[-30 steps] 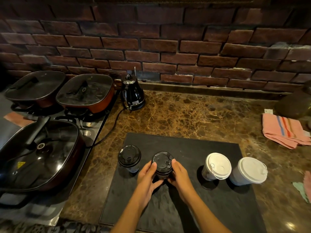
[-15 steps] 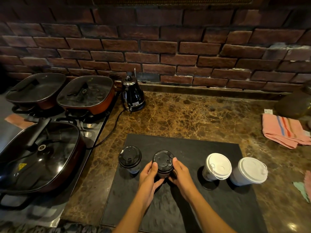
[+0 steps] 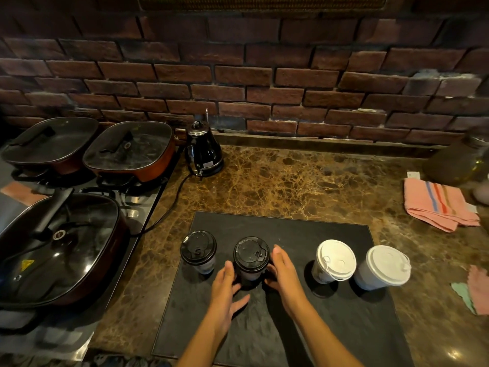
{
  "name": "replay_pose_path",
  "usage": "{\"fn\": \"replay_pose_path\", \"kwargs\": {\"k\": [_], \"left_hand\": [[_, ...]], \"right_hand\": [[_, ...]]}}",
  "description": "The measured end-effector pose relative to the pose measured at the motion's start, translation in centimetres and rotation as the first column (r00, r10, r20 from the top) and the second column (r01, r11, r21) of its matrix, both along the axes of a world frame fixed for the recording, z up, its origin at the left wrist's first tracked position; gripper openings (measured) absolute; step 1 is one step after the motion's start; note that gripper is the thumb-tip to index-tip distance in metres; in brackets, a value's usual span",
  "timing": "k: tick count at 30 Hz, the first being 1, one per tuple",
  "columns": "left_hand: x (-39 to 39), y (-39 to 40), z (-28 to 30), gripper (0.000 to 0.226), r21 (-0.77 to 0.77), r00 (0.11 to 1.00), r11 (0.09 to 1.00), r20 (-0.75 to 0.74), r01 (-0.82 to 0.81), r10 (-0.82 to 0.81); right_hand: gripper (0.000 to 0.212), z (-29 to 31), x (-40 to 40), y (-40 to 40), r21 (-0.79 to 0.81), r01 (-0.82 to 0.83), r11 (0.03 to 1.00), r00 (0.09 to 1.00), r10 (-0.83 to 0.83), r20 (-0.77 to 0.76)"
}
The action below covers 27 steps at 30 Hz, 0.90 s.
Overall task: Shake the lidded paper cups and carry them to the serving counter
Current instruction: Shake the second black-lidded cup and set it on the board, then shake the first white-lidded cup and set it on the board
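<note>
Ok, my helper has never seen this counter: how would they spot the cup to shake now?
On the dark mat four lidded cups stand in a row. Take the second black-lidded cup from the left, the only one flanked by both hands.

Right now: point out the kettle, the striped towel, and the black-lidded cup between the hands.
kettle point(image 3: 205, 152), head view, on its black body.
striped towel point(image 3: 439, 205), head view, on its striped middle.
black-lidded cup point(image 3: 251, 253), head view, on its lid top.
</note>
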<state>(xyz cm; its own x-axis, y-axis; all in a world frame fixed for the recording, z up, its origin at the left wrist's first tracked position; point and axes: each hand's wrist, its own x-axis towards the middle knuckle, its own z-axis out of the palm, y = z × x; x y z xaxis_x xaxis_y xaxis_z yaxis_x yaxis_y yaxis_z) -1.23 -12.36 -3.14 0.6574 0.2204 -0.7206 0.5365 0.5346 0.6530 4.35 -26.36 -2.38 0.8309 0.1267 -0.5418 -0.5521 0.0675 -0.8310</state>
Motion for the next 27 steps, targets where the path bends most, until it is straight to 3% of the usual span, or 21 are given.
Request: {"fn": "replay_pose_path", "kwargs": {"k": [3, 6, 8, 10, 12, 15, 19, 24, 27], "left_hand": [[-1.3, -1.2, -0.3, 0.053, 0.09, 0.979, 0.993, -0.199, 0.074, -0.055], [-3.2, -3.5, 0.0, 0.024, 0.305, 0.948, 0.903, -0.187, 0.304, -0.256], [-3.9, -5.1, 0.1, 0.014, 0.544, 0.888, 0.718, -0.123, 0.434, -0.443], [-3.7, -6.7, 1.0, 0.032, 0.73, 0.786, 0.477, -0.133, 0.49, -0.604], [-2.9, -8.4, 2.4, 0.042, 0.824, 0.711, 0.329, -0.123, 0.462, -0.692], [-1.4, -11.1, 3.6, 0.054, 0.885, 0.615, 0.185, -0.135, 0.428, -0.777], [1.7, -14.0, 4.9, 0.063, 0.933, 0.554, 0.026, -0.19, 0.359, -0.81], [5.6, -17.2, 5.8, 0.073, 0.953, 0.485, -0.122, -0.249, 0.278, -0.838], [7.3, -18.8, 5.5, 0.077, 0.925, 0.441, -0.236, -0.352, 0.298, -0.826]], "right_hand": [[0.056, -0.1, -1.1, -1.2, -0.065, -0.007, 0.998, 0.999, 0.01, 0.053], [0.049, 0.1, -3.1, -3.1, -0.202, -0.017, 0.979, 0.983, 0.053, 0.178], [0.04, -0.1, -4.4, -4.8, -0.254, 0.011, 0.967, 0.973, 0.049, 0.226], [0.036, -0.5, -5.8, -6.7, -0.272, 0.054, 0.961, 0.975, 0.009, 0.223], [0.035, -1.4, -7.0, -8.9, -0.262, 0.107, 0.959, 0.983, -0.063, 0.172], [0.037, -2.8, -8.3, -12.2, -0.271, 0.202, 0.941, 0.978, -0.179, 0.104], [0.062, -3.4, -7.5, -14.7, -0.272, 0.262, 0.926, 0.965, -0.248, 0.087], [0.096, -2.8, -3.9, -15.8, -0.215, 0.21, 0.954, 0.97, -0.176, 0.17], [0.092, -3.6, -2.4, -15.8, -0.225, 0.151, 0.963, 0.962, -0.09, 0.259]]}}
